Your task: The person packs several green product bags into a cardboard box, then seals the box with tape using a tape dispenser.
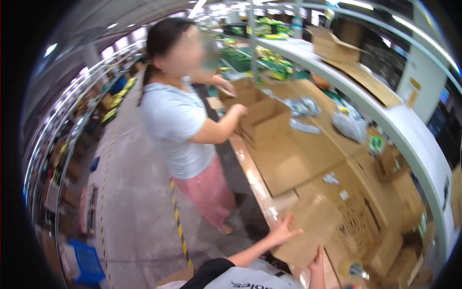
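A flat brown piece of cardboard (pixel 313 219), with a shiny upper face, lies at an angle between my hands over the near part of the table. My left hand (pixel 284 232) is at its left edge, thumb across the top and fingers spread along the side. At the near edge my right hand (pixel 316 260) grips it with the thumb up; the other fingers are mostly hidden. Beneath it is a large printed cardboard sheet (pixel 358 216). A small white scrap (pixel 343 195) and a crumpled clear piece of plastic (pixel 330 178) rest on that sheet.
Across the table's left side a person (pixel 175 115) reaches into an open divided carton (pixel 269 108). Plastic-wrapped items (pixel 305 107) lie beyond. A tape roll (pixel 355 269) and cartons (pixel 397 250) are at the near right. A white shelf (pixel 385 115) runs above the table.
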Demonstrator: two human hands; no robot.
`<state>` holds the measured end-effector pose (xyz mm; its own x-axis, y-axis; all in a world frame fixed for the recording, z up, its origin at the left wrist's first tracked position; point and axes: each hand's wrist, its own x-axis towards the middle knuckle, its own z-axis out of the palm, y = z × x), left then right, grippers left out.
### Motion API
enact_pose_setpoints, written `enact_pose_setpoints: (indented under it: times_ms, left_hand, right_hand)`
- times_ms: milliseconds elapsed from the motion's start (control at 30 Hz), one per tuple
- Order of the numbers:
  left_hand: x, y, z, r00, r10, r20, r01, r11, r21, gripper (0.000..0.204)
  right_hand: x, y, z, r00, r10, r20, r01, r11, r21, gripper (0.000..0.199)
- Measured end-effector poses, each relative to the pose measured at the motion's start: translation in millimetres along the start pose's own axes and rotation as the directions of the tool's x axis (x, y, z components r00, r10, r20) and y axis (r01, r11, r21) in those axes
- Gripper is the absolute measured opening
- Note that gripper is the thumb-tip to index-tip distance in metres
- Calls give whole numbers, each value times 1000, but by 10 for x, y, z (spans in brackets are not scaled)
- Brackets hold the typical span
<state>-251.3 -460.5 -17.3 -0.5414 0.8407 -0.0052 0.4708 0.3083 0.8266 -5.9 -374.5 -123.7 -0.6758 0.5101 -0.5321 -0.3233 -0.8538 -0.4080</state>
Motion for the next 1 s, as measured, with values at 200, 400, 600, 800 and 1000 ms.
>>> enact_pose_setpoints:
  times_ms: [200,400,600,800,1000]
  left_hand:
    - [-213,31,165,985,-141,99,139,990,23,107]
    - [-262,73,6,976,-200,92,203,979,-27,99]
    - [-427,913,-1346,870,443,-217,-391,887,244,51]
    - [-1162,2954,-2796,75,755,-652,-900,333,282,33]
    - [-1503,2998,-2912,62,750,-659,-841,395,370,31]
  right_hand:
    - [-115,-42,-168,1000,12,-20,-13,996,-88,68]
    - [140,40,-155,998,-68,12,69,992,-106,70]
    - [-15,18,374,994,-94,52,95,995,-16,70]
    - [73,-156,267,983,-168,69,169,986,0,70]
    - [-184,-128,274,957,-290,29,289,931,-225,72]
